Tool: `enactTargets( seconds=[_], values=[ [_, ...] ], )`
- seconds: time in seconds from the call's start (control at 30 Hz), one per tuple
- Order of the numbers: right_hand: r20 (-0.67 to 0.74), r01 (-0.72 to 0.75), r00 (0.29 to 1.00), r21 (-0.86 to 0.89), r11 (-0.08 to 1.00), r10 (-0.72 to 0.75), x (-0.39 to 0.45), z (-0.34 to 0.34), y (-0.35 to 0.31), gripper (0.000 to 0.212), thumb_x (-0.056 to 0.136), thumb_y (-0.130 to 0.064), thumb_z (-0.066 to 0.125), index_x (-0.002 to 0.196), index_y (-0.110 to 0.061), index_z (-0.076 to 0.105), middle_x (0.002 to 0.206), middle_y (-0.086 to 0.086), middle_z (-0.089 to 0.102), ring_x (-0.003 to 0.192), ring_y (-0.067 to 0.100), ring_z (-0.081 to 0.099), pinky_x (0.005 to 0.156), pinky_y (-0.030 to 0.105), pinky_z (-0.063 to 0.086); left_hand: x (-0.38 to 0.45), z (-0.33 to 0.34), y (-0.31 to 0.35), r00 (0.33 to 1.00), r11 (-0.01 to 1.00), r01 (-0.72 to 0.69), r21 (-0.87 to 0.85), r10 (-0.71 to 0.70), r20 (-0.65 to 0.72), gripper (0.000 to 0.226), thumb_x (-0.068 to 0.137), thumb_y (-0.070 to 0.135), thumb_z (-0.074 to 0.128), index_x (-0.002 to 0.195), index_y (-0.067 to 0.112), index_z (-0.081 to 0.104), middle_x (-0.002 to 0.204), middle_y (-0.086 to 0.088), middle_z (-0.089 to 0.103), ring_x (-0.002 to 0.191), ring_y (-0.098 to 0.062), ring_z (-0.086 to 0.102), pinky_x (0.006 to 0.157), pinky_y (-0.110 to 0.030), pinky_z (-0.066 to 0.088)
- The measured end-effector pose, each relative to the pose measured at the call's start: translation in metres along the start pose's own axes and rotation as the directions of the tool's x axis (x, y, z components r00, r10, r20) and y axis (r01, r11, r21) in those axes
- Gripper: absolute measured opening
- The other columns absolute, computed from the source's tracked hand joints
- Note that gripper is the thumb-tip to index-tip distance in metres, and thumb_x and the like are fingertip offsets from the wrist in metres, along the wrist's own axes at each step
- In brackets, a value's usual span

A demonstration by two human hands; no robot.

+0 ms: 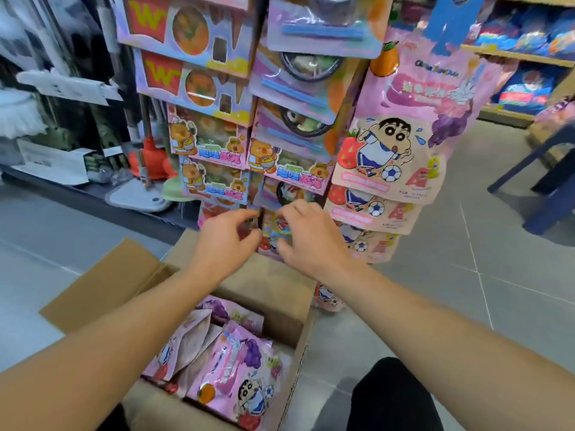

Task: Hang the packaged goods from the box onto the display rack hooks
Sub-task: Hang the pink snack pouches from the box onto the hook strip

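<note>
An open cardboard box (280, 293) stands on the floor below me, with several pink cartoon snack packets (233, 377) inside. The display rack (258, 98) rises behind it, hung with rows of packaged goods. Its right column carries matching pink cartoon packets (389, 150). Both arms reach over the box to the rack's lowest row. A small colourful packet (273, 233) sits there between my hands. My left hand (227, 241) pinches its left edge with curled thumb and fingers. My right hand (311, 237) grips its right side. The hook is hidden behind my fingers.
A dark shelf of cleaning goods with an orange plunger (152, 157) runs along the left. Wooden shelves (513, 57) of blue packs stand at the back right. Blue stool legs (544, 188) rise from the grey tiled floor on the right. My black-clad knee (392, 396) is beside the box.
</note>
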State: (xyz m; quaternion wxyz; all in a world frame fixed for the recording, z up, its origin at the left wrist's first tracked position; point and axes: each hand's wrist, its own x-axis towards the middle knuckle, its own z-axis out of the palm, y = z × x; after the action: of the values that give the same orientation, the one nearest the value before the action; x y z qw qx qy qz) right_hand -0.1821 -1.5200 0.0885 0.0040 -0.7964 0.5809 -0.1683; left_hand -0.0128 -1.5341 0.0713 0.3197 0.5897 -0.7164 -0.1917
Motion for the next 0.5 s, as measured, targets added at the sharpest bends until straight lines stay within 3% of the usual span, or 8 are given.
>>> enactTargets(
  seconds=[0.17, 0.27, 0.43, 0.5],
  values=[
    [0.197, -0.006, 0.98, 0.068, 0.998, -0.007, -0.004, 0.076, -0.036, 0.045, 0.085, -0.032, 0.061, 0.125, -0.014, 0.053, 0.119, 0.005, 0.052, 0.114, 0.03, 0.048, 0.091, 0.042, 0.046, -0.023, 0.0, -0.071, 0.966, 0.981, 0.163, 0.105, -0.181, 0.184, 0.044, 0.087, 0.028, 0.067, 0.13, 0.021, 0.062, 0.122, -0.004, 0.067, 0.111, -0.019, 0.061, 0.089, -0.024, 0.04],
    [0.308, -0.033, 0.951, 0.101, 0.994, 0.0, -0.007, 0.121, -0.05, 0.047, 0.084, -0.031, 0.062, 0.127, -0.014, 0.054, 0.123, 0.007, 0.054, 0.117, 0.03, 0.049, 0.094, 0.04, 0.043, -0.035, 0.003, -0.109, 0.933, 0.956, 0.257, 0.143, -0.284, 0.221, 0.045, 0.085, 0.027, 0.067, 0.129, 0.022, 0.062, 0.115, -0.005, 0.07, 0.108, -0.019, 0.064, 0.091, -0.026, 0.044],
    [0.466, -0.108, 0.884, 0.147, 0.983, 0.028, -0.007, 0.19, -0.072, 0.038, 0.086, -0.033, 0.06, 0.118, -0.012, 0.052, 0.12, 0.008, 0.051, 0.113, 0.031, 0.05, 0.091, 0.04, 0.045, -0.047, 0.003, -0.177, 0.902, 0.935, 0.294, 0.201, -0.34, 0.266, 0.038, 0.078, 0.034, 0.066, 0.114, 0.023, 0.069, 0.097, 0.003, 0.074, 0.096, -0.017, 0.068, 0.085, -0.027, 0.05],
    [0.505, -0.149, 0.862, 0.171, 0.974, 0.043, -0.006, 0.209, -0.077, 0.039, 0.088, -0.033, 0.059, 0.12, -0.013, 0.052, 0.121, 0.008, 0.051, 0.114, 0.03, 0.051, 0.09, 0.038, 0.047, -0.049, 0.002, -0.194, 0.878, 0.926, 0.322, 0.2, -0.371, 0.303, 0.033, 0.08, 0.03, 0.069, 0.111, 0.021, 0.07, 0.1, 0.003, 0.074, 0.097, -0.016, 0.068, 0.086, -0.026, 0.049]
  ],
)
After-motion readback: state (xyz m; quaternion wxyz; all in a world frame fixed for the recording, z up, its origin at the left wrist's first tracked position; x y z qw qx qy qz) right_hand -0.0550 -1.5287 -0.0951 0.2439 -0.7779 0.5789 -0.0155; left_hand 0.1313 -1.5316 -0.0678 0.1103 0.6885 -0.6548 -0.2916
